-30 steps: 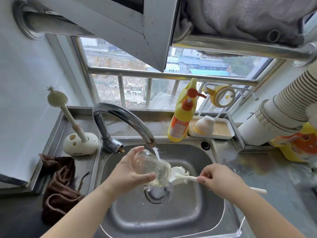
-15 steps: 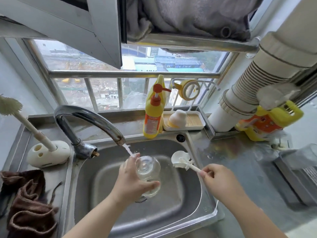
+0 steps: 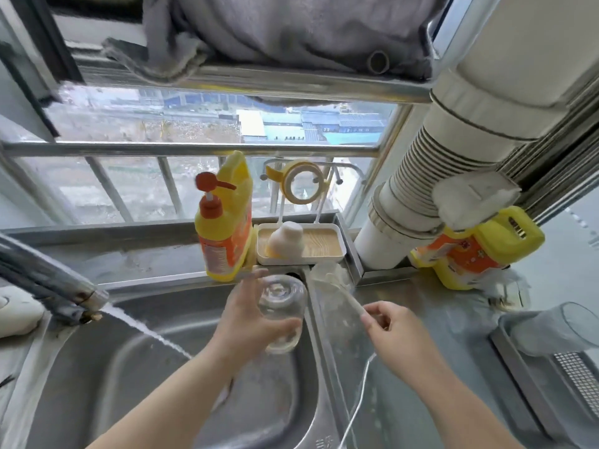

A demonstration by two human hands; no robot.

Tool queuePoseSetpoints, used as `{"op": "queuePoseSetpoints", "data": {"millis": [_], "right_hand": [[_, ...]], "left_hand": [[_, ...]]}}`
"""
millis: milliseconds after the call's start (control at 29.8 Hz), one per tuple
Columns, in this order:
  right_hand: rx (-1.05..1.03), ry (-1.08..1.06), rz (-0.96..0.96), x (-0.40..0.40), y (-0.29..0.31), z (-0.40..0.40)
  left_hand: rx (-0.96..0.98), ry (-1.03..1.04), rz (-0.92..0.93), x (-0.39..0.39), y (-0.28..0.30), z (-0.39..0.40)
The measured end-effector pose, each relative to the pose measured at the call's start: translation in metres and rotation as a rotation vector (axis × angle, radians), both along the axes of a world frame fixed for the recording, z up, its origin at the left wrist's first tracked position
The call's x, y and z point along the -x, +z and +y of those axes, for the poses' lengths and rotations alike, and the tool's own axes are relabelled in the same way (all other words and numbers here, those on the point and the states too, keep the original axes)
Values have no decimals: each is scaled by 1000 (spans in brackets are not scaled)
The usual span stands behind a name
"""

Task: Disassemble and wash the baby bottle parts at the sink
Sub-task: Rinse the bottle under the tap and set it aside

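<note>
My left hand (image 3: 246,322) grips a clear glass baby bottle (image 3: 282,311), bottom end up, over the right edge of the steel sink (image 3: 136,377). My right hand (image 3: 393,335) pinches the white handle of a bottle brush (image 3: 330,283), whose blurred head sits above the sink's right rim beside the bottle. The brush is outside the bottle. Water runs from the faucet (image 3: 52,283) at the left into the basin. A white bottle part (image 3: 287,243) stands in a small tray (image 3: 337,254) on the sill.
A yellow dish soap pump bottle (image 3: 223,228) stands behind the sink. A large yellow jug (image 3: 476,251) and a white duct pipe (image 3: 431,176) are at the right. A grey rack with a clear container (image 3: 551,332) lies on the right counter.
My view swung right. My left hand carried the bottle away from the water stream toward the sink's right rim. My right hand moved the brush right, clear of the bottle.
</note>
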State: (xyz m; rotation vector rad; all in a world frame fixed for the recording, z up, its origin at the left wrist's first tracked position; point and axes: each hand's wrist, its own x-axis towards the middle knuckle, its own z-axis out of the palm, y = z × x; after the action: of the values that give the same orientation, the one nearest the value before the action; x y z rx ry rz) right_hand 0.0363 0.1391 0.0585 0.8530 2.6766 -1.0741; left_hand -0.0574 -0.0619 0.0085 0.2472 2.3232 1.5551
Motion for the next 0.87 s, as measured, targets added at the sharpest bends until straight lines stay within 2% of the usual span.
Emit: {"op": "queuePoseSetpoints", "data": {"millis": [101,235,336,571,705,873], "right_hand": [[36,38,29,13,6,30],[32,89,87,23,14,56],[25,97,97,25,13,68],[142,70,-44,17,-24,83],[158,64,-39,9,-37,88],[208,38,-15,3,-40,91]], "left_hand": [[-29,46,53,24,10,45],[101,90,148,55,16,93],[145,133,144,72,15,116],[242,105,157,93,1,144],[276,77,218,99,-3,155],[370,52,169,104,-6,158]]}}
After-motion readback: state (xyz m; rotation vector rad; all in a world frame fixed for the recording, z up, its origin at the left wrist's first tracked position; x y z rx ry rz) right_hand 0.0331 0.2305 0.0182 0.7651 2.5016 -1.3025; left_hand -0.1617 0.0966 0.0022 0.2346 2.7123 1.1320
